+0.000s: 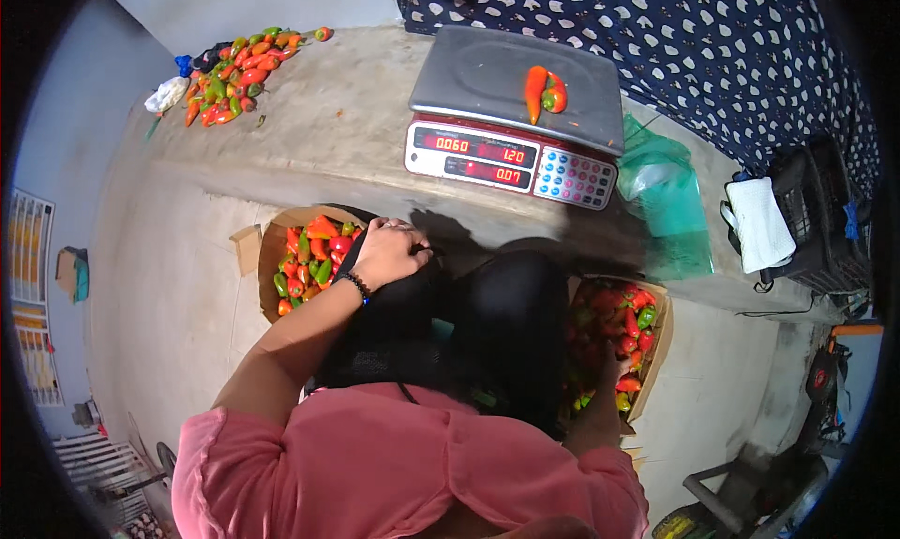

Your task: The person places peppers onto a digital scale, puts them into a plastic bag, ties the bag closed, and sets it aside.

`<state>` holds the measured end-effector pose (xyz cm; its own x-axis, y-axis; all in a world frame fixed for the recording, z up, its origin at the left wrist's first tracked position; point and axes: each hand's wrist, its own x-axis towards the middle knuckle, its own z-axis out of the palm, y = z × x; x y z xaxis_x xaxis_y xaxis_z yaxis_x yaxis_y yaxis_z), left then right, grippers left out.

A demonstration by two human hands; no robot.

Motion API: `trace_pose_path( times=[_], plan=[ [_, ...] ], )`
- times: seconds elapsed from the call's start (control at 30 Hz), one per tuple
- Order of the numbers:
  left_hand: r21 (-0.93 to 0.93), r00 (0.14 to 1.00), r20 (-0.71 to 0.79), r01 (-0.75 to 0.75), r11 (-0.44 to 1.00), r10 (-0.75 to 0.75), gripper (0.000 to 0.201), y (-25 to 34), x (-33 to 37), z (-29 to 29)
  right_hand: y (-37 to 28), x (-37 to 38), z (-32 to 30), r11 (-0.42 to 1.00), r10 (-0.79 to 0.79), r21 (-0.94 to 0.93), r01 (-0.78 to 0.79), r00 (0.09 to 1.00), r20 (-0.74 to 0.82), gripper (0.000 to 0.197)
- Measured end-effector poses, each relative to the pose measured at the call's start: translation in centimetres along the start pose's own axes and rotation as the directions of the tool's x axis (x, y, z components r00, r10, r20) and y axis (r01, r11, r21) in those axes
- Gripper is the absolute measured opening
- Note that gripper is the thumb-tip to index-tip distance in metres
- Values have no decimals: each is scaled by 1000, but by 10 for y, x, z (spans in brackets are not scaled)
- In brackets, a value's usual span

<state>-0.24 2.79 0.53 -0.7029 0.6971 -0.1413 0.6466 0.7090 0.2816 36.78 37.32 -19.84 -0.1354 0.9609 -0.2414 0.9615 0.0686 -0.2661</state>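
My left hand (387, 251) grips the top edge of a black mesh bag (412, 337) held against my body, a dark bead bracelet at the wrist. Just behind that hand is an open cardboard box (267, 248) full of red, orange and green peppers (314, 258). My right hand (607, 363) reaches down into a second cardboard box (658, 337) of red and green peppers (626, 319) on my right. Shadow covers its fingers, so what they hold is hidden.
A digital scale (514, 89) stands on the concrete counter (328, 127) with two peppers (542, 91) on its pan. A loose pepper pile (234, 70) lies far left. A green plastic bag (664, 197) and a black crate (825, 230) with a white cloth (757, 222) are on the right.
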Motion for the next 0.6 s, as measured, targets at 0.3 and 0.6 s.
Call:
trace_pose_path(
  times=[0.3, 0.6],
  plan=[
    [-14, 1000, 11, 29, 999, -29, 22, 1, 2, 4, -16, -6, 1, 998, -54, -38, 55, 998, 23, 87],
    [-20, 1000, 11, 9, 1000, -9, 23, 2, 2, 1, -32, -25, -6, 988, -133, -73, 133, 991, 3, 87]
  ],
)
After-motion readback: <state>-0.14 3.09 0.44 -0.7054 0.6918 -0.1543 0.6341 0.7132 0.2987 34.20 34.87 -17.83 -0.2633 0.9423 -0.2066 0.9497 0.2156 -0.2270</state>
